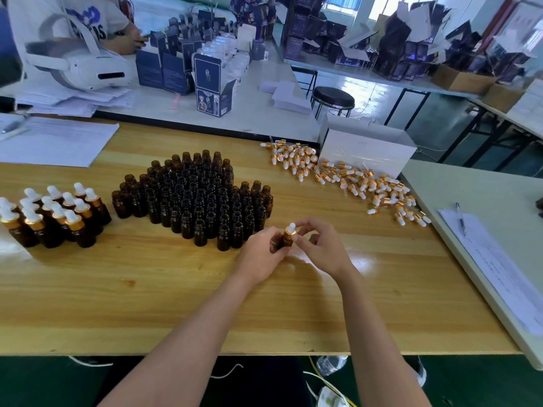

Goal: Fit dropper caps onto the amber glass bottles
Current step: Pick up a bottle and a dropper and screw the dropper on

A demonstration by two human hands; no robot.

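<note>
My left hand [262, 254] grips an amber glass bottle [285, 241] just above the wooden table [176, 289]. On the bottle's neck sits a dropper cap [290, 231] with a gold collar and white bulb, and my right hand [318, 245] pinches that cap from the right. Several open amber bottles [199, 198] stand in a dense cluster behind my hands. At the far left stand several capped bottles [55, 214]. Loose dropper caps [346, 179] lie scattered at the table's right rear.
A white cardboard box [364, 148] stands behind the loose caps. Paper sheets [53, 142] lie at the left rear. A grey side table [493, 230] with papers and a pen [460, 218] adjoins the right edge. A person sits at the far table with dark blue cartons [210, 83].
</note>
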